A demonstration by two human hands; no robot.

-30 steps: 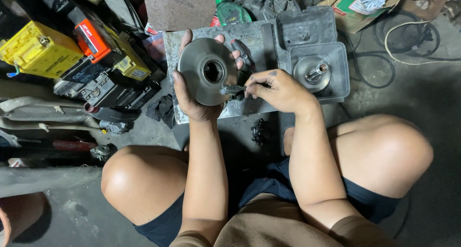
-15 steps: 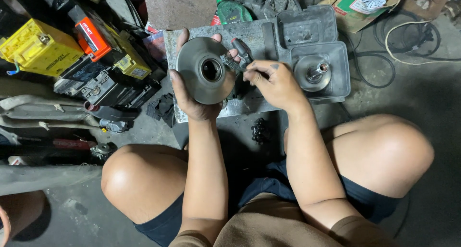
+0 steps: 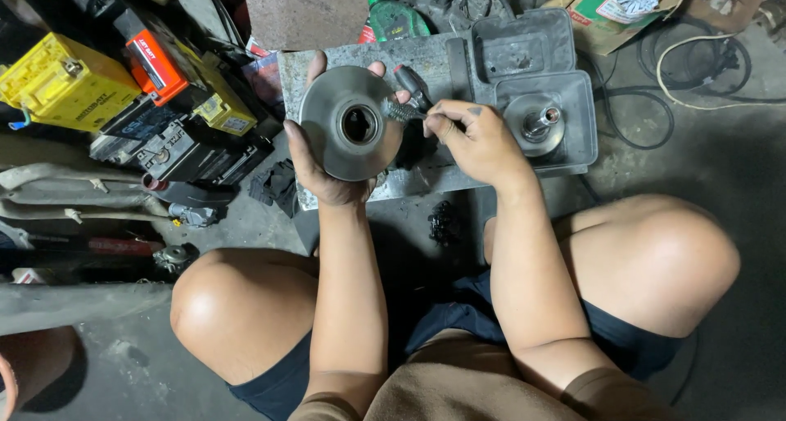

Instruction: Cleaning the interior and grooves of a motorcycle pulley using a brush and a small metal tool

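Since a second ago, right hand (image 3: 475, 142) has drawn in: its small brush (image 3: 399, 110) now sits at the disc's centre bore rather than off the rim. Disc (image 3: 350, 124) tilted slightly more toward the camera.

Left hand (image 3: 315, 155) cups the disc from below and behind, fingers wrapped over the top edge, holding it above the metal tray (image 3: 573, 142). Right hand pinches the brush handle, wrist bent inward, forearm crossing over the knee.

Risks: greasy disc, held one-handed, could slip and drop onto the tray; bristles pushing sideways could twist it loose.
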